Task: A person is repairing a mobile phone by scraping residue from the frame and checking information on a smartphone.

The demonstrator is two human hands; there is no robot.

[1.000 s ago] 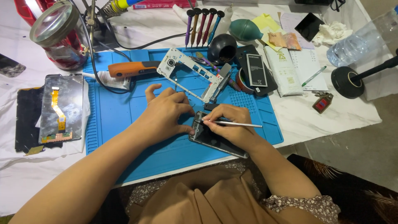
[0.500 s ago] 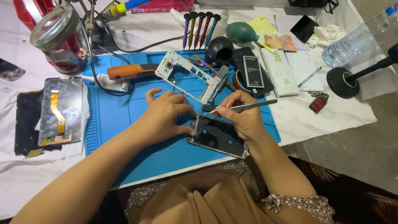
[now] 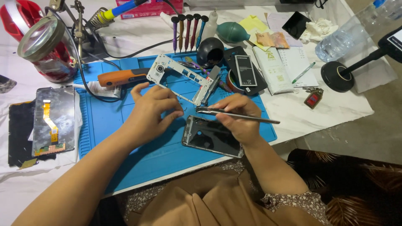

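Right hand (image 3: 238, 119): pinches thin metal tweezers (image 3: 238, 115), long axis left–right, tips left.
Left hand (image 3: 153, 113): holds nothing, fingers curled.
Dark rectangular phone body (image 3: 211, 137): just near of tweezers, nearer right hand.

Bright, even light falls from above on the tabletop (image 3: 125, 33); shadows under the left hand (image 3: 153, 113) and right hand (image 3: 240, 119) are soft and short; the dark phone screen (image 3: 213, 138) and the magnifier lens (image 3: 39, 35) carry pale glare; edges bend slightly from a wide lens; focus is sharp at centre, softer toward the lower right corner.
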